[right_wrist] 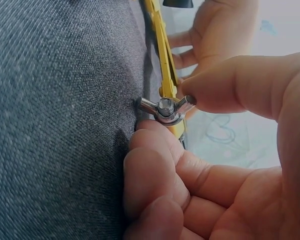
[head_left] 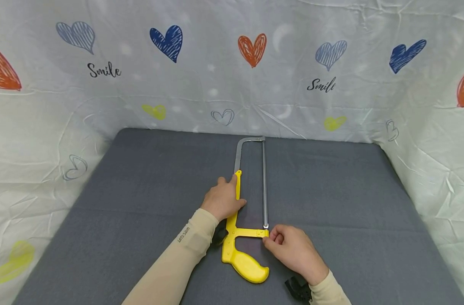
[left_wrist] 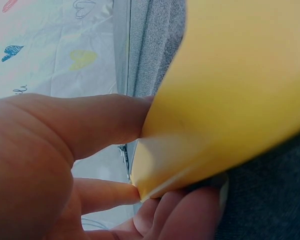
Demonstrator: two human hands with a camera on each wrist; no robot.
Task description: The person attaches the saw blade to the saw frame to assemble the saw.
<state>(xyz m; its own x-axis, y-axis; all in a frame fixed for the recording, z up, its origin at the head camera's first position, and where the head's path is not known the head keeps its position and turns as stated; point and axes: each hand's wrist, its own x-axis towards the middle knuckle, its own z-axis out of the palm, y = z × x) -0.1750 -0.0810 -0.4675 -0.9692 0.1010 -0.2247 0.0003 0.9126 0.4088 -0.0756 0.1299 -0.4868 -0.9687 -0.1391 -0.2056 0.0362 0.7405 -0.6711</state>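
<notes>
A hacksaw (head_left: 248, 267) with a yellow handle lies on the grey cloth, its silver frame end pointing away from me. Its blade (head_left: 265, 186) runs along the right side. My left hand (head_left: 222, 199) grips the yellow part of the frame, thumb on one side and fingers on the other; the left wrist view shows the yellow piece (left_wrist: 225, 100) between them. At the near end of the blade, my right hand (head_left: 293, 248) pinches a metal wing nut (right_wrist: 166, 109). In the right wrist view the thumb touches one wing, with fingers curled below; the hand hides the nut from the head view.
A grey cloth-covered table (head_left: 342, 190) lies under the saw. Behind and beside it hangs a white curtain (head_left: 212, 80) printed with hearts and "Smile". A black wrist device (head_left: 298, 289) sits at my right cuff.
</notes>
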